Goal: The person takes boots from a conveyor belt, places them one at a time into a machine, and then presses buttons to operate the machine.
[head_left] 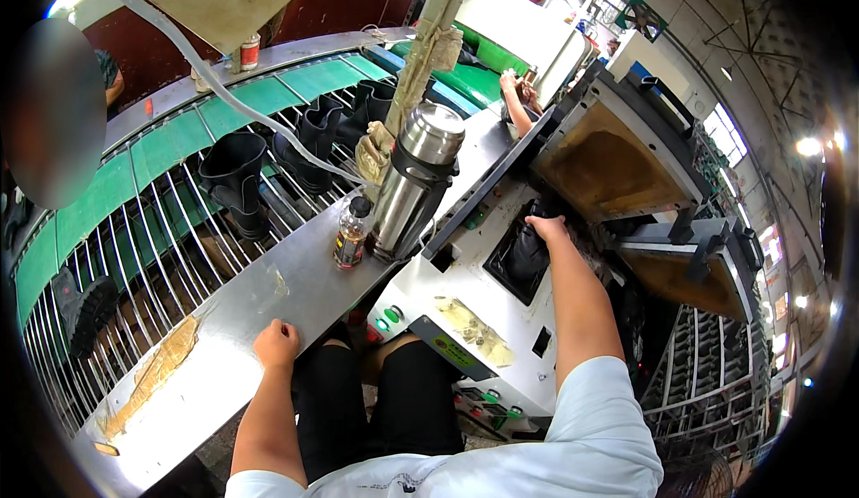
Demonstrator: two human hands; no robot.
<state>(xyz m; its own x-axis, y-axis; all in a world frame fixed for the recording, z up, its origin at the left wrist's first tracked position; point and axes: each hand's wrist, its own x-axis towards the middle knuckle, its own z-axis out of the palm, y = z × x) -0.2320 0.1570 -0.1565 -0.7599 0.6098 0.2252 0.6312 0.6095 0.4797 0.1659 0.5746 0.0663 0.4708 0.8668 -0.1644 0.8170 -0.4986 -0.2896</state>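
My right hand (548,227) reaches into the press machine (465,283) and grips the top of a black boot (523,255) in a dark rectangular opening. The fingers are partly hidden behind the boot. My left hand (276,344) is a loose fist over the near edge of the metal table (242,355), with nothing visible in it. Beyond it on that table stand a steel thermos (416,185) and a small dark-capped bottle (352,234). Two hinged press plates (617,158) with brown inner faces are raised to the right of the opening.
Black boots (234,180) stand along the green conveyor with metal rods (161,185) at the left; another boot (82,314) lies tipped over. A post (428,42) rises beside the thermos. Other people's hands (519,91) are visible at the far side; one person is at far left.
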